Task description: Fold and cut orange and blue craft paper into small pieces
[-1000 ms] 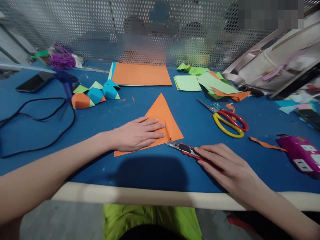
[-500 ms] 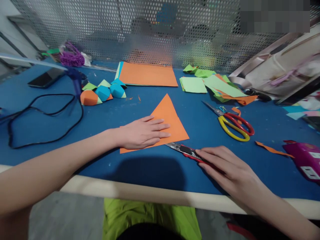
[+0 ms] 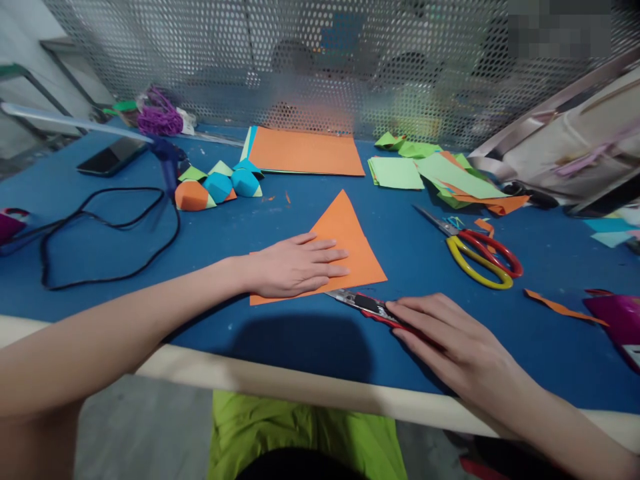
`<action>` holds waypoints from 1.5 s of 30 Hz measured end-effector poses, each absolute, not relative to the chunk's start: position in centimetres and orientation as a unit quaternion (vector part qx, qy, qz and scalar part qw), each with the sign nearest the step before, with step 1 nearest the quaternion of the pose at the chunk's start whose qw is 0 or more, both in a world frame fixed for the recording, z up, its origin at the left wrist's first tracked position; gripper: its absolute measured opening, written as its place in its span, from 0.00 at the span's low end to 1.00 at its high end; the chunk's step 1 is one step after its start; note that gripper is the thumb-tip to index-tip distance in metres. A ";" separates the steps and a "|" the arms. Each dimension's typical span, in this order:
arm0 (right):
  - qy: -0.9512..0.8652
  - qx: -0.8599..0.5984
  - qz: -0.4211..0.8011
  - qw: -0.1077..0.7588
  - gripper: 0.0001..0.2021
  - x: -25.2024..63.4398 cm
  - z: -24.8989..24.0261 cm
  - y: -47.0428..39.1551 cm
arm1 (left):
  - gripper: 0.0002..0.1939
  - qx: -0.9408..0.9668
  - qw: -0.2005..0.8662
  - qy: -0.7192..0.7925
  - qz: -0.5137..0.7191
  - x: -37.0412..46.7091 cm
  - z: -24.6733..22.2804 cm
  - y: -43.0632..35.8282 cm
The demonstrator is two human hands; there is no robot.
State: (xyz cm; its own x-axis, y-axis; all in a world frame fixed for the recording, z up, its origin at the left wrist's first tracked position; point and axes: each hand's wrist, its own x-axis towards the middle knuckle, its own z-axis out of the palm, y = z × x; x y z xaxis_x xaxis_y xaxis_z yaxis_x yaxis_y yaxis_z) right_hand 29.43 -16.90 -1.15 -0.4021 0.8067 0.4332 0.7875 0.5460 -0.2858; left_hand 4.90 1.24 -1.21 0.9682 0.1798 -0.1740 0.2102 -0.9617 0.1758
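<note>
Paper (image 3: 357, 240), orange and pointed at its top, lies at the centre of the frame, pressed to the counter (image 3: 410, 253) by the left hand (image 3: 295, 267), its fingers extended flat and gripping nothing. Toward the lower right, the right hand (image 3: 450, 333) has its fingers closed around a utility knife (image 3: 369, 305), the blade at the paper's lower edge; whether its tip sits underneath is unclear. Weak palm pressure could let the paper skid and tear; a hasty push could cut those flat fingers.
</note>
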 end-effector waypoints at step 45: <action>-0.856 -0.428 0.050 0.286 0.14 27.2 -0.9 -15.5 | 0.27 0.987 0.117 0.096 -0.051 3.2 -0.8 3.0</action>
